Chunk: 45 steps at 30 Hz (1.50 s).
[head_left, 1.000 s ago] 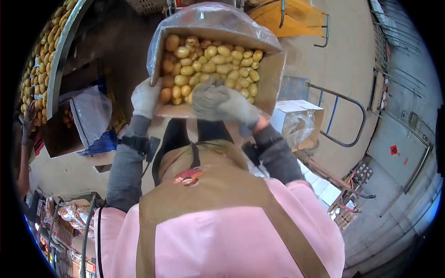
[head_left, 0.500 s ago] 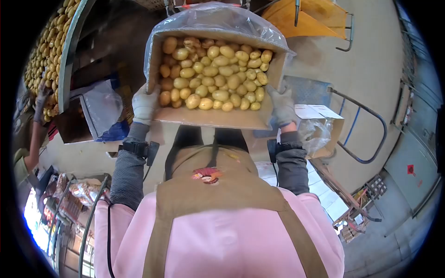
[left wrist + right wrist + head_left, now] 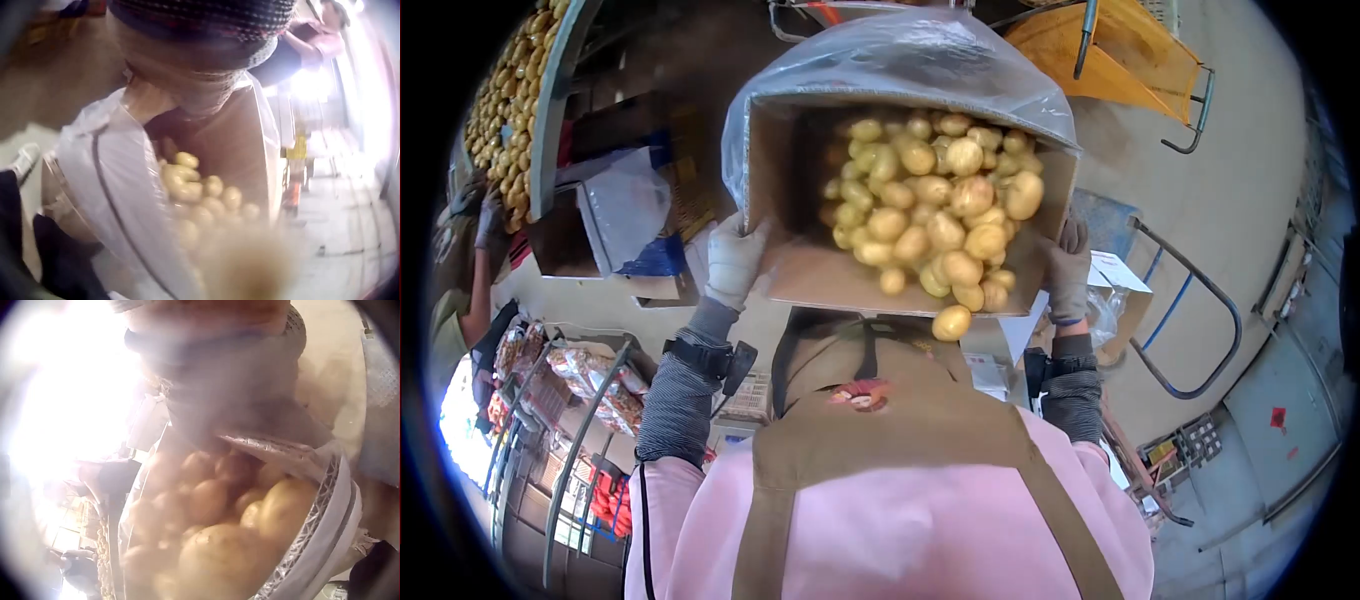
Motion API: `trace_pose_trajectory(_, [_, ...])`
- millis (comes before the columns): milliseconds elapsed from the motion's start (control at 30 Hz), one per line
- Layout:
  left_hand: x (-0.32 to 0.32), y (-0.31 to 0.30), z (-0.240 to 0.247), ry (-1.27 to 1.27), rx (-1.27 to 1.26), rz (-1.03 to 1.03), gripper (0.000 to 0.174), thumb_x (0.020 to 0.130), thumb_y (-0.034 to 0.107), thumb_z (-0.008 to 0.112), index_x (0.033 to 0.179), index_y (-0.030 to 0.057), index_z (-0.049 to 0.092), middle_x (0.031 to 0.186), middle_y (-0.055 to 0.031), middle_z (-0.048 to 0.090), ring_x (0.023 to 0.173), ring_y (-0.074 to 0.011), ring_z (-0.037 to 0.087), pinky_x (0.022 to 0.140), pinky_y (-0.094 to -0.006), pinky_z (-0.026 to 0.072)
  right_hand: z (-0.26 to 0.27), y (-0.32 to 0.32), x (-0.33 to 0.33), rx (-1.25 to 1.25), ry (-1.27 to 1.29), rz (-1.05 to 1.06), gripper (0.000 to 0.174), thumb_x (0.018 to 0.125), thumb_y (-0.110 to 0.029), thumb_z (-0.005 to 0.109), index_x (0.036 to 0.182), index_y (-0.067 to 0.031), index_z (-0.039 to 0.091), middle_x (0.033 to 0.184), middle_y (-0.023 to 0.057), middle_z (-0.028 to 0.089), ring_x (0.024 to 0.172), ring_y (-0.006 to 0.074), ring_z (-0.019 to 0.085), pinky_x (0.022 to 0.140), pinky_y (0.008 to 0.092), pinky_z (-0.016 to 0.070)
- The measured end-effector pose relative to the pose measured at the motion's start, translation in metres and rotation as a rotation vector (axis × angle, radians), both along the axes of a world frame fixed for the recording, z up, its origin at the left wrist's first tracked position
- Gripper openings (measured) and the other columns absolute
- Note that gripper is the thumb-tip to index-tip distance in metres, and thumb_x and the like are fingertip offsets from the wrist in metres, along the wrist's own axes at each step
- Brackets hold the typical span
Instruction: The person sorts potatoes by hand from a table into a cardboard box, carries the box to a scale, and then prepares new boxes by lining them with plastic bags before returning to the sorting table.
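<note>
Both gloved hands hold a cardboard box at its two near corners, in front of the body. My left hand grips the left corner; my right hand grips the right one. Inside, yellow potatoes are heaped toward the right and the near side, blurred by motion, leaving the box's left part bare. One potato is past the near edge. A clear plastic liner drapes over the far rim. In the right wrist view large potatoes crowd close below the hand.
At the left stands a sorting table full of potatoes, with another person's gloved hand at it. A hand truck and an open carton are at the right, an orange cart beyond.
My right hand has gone from lying on the potatoes to gripping the box's right corner. The box has tilted, and the potatoes, spread out before, have tumbled toward its right near side.
</note>
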<state>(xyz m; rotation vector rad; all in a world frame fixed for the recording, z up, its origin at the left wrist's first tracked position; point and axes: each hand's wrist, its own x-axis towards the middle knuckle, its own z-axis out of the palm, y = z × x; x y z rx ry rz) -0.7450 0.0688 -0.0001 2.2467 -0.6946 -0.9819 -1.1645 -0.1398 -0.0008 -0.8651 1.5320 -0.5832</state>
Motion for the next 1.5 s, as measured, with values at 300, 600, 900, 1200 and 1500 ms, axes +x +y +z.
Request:
trace_pose_trajectory(300, [0.035, -0.003, -0.006, -0.023, -0.022, -0.069, 0.023, 0.089, 0.016, 0.069, 0.105, -0.0017, 0.070, 0.079, -0.0079, 0.072, 0.070, -0.0059, 0.058, 0.067, -0.0272, 0.0498, 0.045, 0.024, 0.044, -0.106, 0.255, 0.074, 0.056, 0.080, 0.001, 0.072, 0.130, -0.0004, 0.047, 0.122, 0.0108, 0.059, 0.115, 0.0189, 0.056, 0.097, 0.0337, 0.0467])
trace_pose_trajectory(600, [0.024, 0.006, -0.012, -0.072, 0.015, -0.088, 0.026, 0.088, 0.024, 0.069, 0.105, 0.0035, 0.071, 0.088, -0.0173, 0.072, 0.078, -0.0261, 0.069, 0.071, -0.0356, 0.0525, 0.030, 0.008, 0.153, -0.865, 0.853, 0.841, 0.035, 0.079, -0.017, 0.071, 0.113, -0.0113, 0.064, 0.115, 0.0170, 0.061, 0.106, 0.0372, 0.059, 0.091, 0.0438, 0.0491])
trace_pose_trajectory(900, [0.029, 0.011, -0.016, -0.156, 0.058, -0.118, 0.027, 0.088, 0.035, 0.065, 0.095, 0.0098, 0.072, 0.084, -0.0184, 0.068, 0.081, -0.0381, 0.066, 0.072, -0.0440, 0.0519, -0.033, 0.082, 0.311, -0.814, 0.580, 1.440, 0.019, 0.087, -0.015, 0.056, 0.096, -0.0106, 0.073, 0.106, 0.0125, 0.068, 0.101, 0.0300, 0.064, 0.092, 0.0419, 0.0481])
trace_pose_trajectory(1200, [0.007, -0.003, -0.011, -0.145, -0.052, -0.156, 0.028, 0.088, 0.030, 0.069, 0.101, 0.0055, 0.072, 0.078, -0.0204, 0.067, 0.070, -0.0327, 0.067, 0.068, -0.0386, 0.0513, -0.040, 0.012, 0.230, -0.232, 0.679, 1.235, 0.022, 0.087, -0.023, 0.062, 0.103, -0.0097, 0.068, 0.105, 0.0135, 0.064, 0.098, 0.0307, 0.062, 0.085, 0.0435, 0.0508])
trace_pose_trajectory(1500, [0.033, 0.010, -0.015, -0.076, 0.022, -0.055, 0.026, 0.087, 0.033, 0.069, 0.097, 0.0094, 0.073, 0.081, -0.0176, 0.069, 0.076, -0.0342, 0.068, 0.070, -0.0412, 0.0515, 0.058, 0.025, 0.126, -0.533, 0.816, 1.345, 0.036, 0.081, -0.010, 0.063, 0.117, -0.0080, 0.064, 0.114, 0.0159, 0.065, 0.104, 0.0312, 0.063, 0.087, 0.0424, 0.0512])
